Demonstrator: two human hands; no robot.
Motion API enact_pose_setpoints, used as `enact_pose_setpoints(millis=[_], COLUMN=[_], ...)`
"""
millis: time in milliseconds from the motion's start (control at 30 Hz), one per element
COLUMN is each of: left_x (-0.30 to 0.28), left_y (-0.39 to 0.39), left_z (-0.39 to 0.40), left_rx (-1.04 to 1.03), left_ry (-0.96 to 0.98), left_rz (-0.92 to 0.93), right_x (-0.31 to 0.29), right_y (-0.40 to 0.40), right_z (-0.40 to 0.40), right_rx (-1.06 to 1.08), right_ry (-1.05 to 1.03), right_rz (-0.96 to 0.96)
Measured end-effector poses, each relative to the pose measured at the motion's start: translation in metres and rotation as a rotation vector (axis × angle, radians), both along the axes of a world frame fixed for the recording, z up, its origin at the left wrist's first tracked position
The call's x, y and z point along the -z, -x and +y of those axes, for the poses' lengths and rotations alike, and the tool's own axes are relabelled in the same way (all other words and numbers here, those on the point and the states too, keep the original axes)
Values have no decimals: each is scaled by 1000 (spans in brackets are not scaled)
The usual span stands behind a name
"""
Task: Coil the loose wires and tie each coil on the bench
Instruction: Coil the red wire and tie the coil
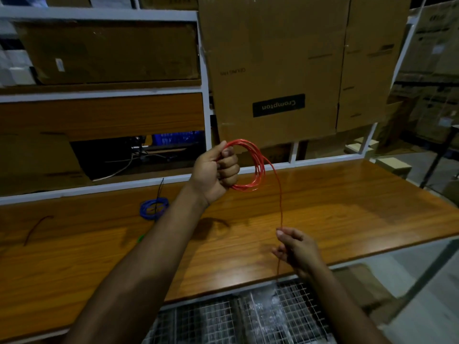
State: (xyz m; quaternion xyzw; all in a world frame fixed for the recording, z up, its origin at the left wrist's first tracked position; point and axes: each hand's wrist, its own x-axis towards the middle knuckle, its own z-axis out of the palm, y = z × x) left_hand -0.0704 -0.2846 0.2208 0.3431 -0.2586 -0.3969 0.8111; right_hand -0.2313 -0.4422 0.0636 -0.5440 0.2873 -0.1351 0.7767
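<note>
My left hand (216, 171) is raised above the wooden bench (347, 207) and closed around a coil of red wire (257, 167) with several loops. One loose strand of that red wire hangs down from the coil to my right hand (296, 248), which pinches it between thumb and fingers near the bench's front edge; the tail drops below the hand. A blue wire coil (153, 209) lies on the bench at the left, with a black cable tie (161, 188) sticking up from it.
A short dark red wire piece (37, 228) lies on the bench at far left, and a small green bit (141, 238) shows beside my left forearm. Large cardboard boxes (285, 70) stand behind the bench. A wire-mesh rack (248, 316) sits below the front edge.
</note>
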Motion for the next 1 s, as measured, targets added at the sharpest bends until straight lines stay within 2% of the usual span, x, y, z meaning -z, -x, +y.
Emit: enact_pose_setpoints(millis=[67,100,267,333,400,467,533,633,800,900,1000], left_x=[6,9,23,28,32,33,33,32,28,25,23], left_y=[2,3,8,11,16,22,29,38,43,42,37], left_z=[-6,-8,-12,-14,-16,-17,-16,-15,-15,-11,-7], left_rx=[-14,-23,-65,-71,-73,-68,-76,-36,123,95,-37], left_ry=[-19,-32,-95,-125,-150,-173,-209,-227,-200,-243,-336], left_rz=[-8,-13,-23,-37,-35,-39,-87,-116,-99,-120,-232], right_x=[-9,-17,-88,-123,-153,-175,-188,-197,-186,-175,-167], right_y=[1,3,20,29,35,34,27,12,-14,-21,-12], right_z=[26,35,56,60,62,59,50,32,4,-9,-21], right_rx=[28,-15,-428,-635,-732,-665,-460,-142,78,78,-114], right_ry=[77,198,1073,1280,1373,1483,1596,1585,1630,1545,1334], right_rz=[27,48,166,157,122,74,6,-85,-43,-23,-55])
